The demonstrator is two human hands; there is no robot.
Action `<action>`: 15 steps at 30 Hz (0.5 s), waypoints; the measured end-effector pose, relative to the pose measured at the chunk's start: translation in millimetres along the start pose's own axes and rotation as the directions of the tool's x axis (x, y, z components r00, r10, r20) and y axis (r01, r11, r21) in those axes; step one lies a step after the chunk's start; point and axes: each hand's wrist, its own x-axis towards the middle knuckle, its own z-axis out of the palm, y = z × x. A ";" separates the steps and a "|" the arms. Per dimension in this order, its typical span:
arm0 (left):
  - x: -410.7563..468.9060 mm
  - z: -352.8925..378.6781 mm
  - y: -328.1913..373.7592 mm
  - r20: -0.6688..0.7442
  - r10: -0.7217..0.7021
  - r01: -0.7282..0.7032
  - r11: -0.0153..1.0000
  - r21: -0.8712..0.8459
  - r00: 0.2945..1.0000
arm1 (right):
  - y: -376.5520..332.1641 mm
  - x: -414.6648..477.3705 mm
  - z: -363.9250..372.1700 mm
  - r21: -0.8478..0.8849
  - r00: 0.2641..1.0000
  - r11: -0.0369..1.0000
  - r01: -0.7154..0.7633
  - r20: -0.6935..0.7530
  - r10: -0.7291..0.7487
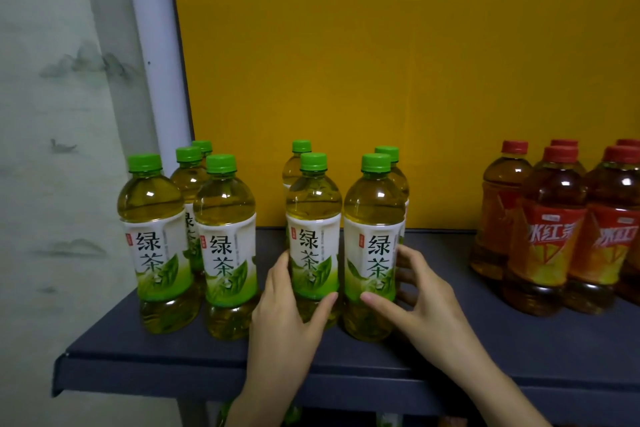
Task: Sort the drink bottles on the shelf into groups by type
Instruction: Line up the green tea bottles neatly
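Shelf: we had a dark blue-grey shelf (450, 350) in front of us, with a yellow back panel (381, 80) behind it.
Left bunch: 4 green tea bottles (225, 253) stood upright at the shelf's left end, with green caps and white-and-green labels.
Middle bunch: 4 more of the same stood further right, 2 in front and 2 behind, with a clear gap between the 2 bunches.
Left hand: our left hand (287, 315) was wrapped round the lower half of the front left bottle (313, 239) in that middle bunch, thumb across the front, fingers round its left side.
Right hand: our right hand (415, 295) gripped the front right bottle (372, 246), thumb on the front just under the label, fingers curled round its right side.
Those 2 bottles: both were upright, just beside each other, and looked to be sitting on the shelf.
Red bunch: the red tea bottles (550, 236) were packed at the right end, well apart from the green ones. We counted at least 5, some cut off by the edge.
Side stuff: a white pipe (156, 62) ran up left of the panel, next to a pale wall (52, 114) with faint ink-style scenery.
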 end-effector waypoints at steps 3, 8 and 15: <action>1.3 0.3 -1.8 0.002 0.010 -0.010 1.000 -0.003 1.000 | 3.1 2.6 -0.3 -0.001 1.000 1.000 0.014 0.016 -0.014; 2.6 1.0 -2.7 -0.006 -0.002 0.002 1.000 0.013 1.000 | 7.5 6.6 -1.0 -0.007 0.998 1.000 0.020 0.057 -0.019; 4.9 1.9 -8.6 0.010 -0.027 0.026 0.999 0.018 1.000 | 11.7 9.8 1.8 -0.007 0.998 1.000 0.019 0.060 -0.019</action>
